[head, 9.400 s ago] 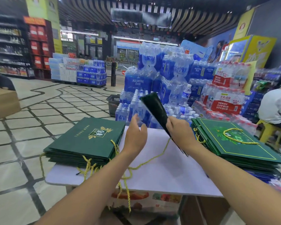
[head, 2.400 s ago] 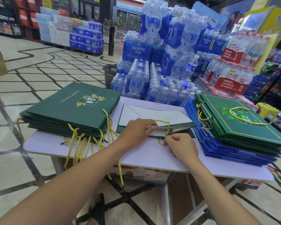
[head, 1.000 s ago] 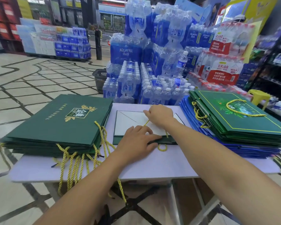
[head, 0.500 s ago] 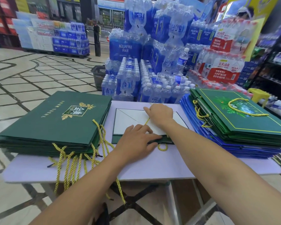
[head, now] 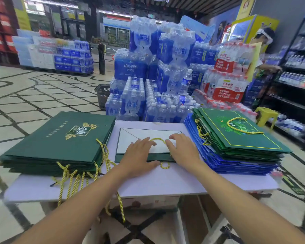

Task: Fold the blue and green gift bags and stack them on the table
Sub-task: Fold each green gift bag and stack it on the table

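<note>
1. The right hand (head: 183, 150) now sits closer to the near edge than half a second ago, level with the left hand (head: 139, 155).
2. Both hands' fingers lie straight and spread, pressing down and grasping nothing.
3. Under them the flattened green bag (head: 130, 138), white base flap up, lies mid-worktop (head: 165, 182) between the green stack (head: 60, 143) and the green-over-blue stack (head: 245, 138).
4. Its gold cord (head: 158, 139) arches between the hands.

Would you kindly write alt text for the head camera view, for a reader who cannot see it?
A person's left hand and right hand press a flattened green gift bag onto a white table. A stack of folded green bags lies to its left, a green-on-blue stack to its right, bottled water packs behind.
</note>
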